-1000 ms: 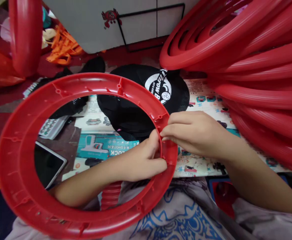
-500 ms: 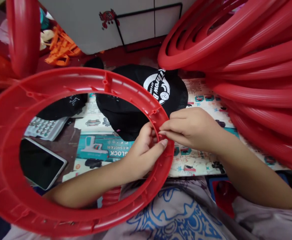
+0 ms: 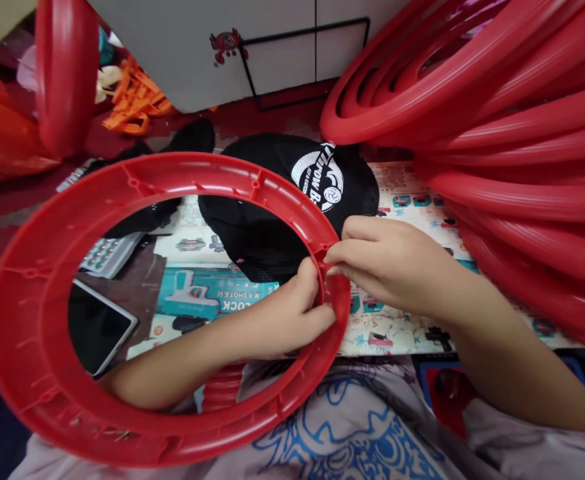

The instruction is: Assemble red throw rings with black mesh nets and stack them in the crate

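Note:
A large red plastic ring (image 3: 47,333), its ribbed hollow side facing up, is held tilted above the table and my lap. My left hand (image 3: 305,313) reaches through the ring's opening and grips its right side. Against the inner channel of the same side, the fingertips of my right hand (image 3: 372,260) are pinched together; what they hold is too small to make out. Small screw-like pieces (image 3: 117,435) lie in the ring's lower channel. Beneath and behind the ring is a black mesh cloth (image 3: 257,240) with a white printed logo.
Stacked red rings (image 3: 532,160) fill the right side. A phone (image 3: 97,327) and a calculator (image 3: 115,253) lie at the left on the table. Printed cardboard (image 3: 402,333) covers the middle. Orange plastic parts (image 3: 135,100) are at the back left, beside a grey panel (image 3: 187,53).
The red ring has turned and shifted slightly right and down at its left side. My left hand's thumb has moved lower, while my right hand remains pinched at the rim.

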Tool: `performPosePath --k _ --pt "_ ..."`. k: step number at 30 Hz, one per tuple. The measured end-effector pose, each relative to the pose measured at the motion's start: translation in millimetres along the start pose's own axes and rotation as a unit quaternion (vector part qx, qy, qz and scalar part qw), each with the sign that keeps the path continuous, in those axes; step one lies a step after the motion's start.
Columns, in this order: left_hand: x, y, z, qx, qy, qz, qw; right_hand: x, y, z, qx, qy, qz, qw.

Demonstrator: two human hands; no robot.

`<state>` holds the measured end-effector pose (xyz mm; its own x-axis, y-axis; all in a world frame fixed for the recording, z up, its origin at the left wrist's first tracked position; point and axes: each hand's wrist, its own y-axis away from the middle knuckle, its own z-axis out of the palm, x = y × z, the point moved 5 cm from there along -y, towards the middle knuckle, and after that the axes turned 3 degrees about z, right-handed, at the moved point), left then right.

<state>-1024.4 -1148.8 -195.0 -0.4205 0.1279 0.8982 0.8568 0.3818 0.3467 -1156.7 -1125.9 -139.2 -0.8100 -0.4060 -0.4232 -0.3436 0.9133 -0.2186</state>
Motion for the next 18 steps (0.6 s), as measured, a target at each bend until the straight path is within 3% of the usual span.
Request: performPosePath --k 7,18 --pt "4 4 3.9 -0.053 -0.012 0.008 0.998 4 -3 3 -0.025 -0.08 0.016 0.996" --pt "7 4 5.0 -0.019 -0.005 0.031 0.999 12 -3 5 -0.006 -0.072 0.019 0.997"
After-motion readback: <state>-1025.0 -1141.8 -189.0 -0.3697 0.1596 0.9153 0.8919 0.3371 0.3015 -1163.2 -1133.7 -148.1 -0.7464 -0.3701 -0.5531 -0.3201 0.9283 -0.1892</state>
